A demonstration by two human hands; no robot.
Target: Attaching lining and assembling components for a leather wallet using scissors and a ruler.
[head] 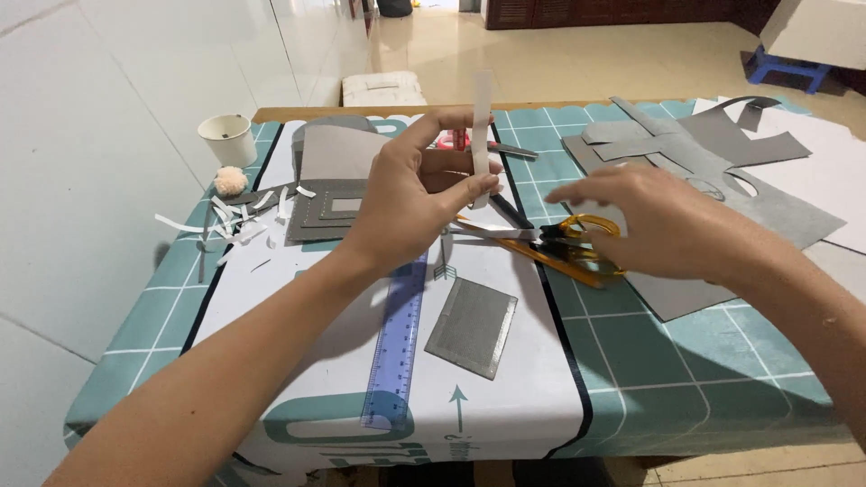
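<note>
Nearest us in the head view, a translucent blue plastic ruler [395, 347] lies lengthwise on the counter [686, 352], with a small grey rectangular card piece [472, 326] just to its right. Above them our left hand [410, 194] pinches a narrow white paper strip [482, 126] between thumb and fingertips, its long axis upright. Our right hand [663, 225], blurred, has its fingers loosely spread and hovers over the yellow-handled scissors [564, 245], which lie on the counter with blades pointing left, under the strip. So our right hand is nearer the scissors; the strip stands just left of it. White paper offcuts [239, 221] and a white paper cup [228, 138] sit far left.
</note>
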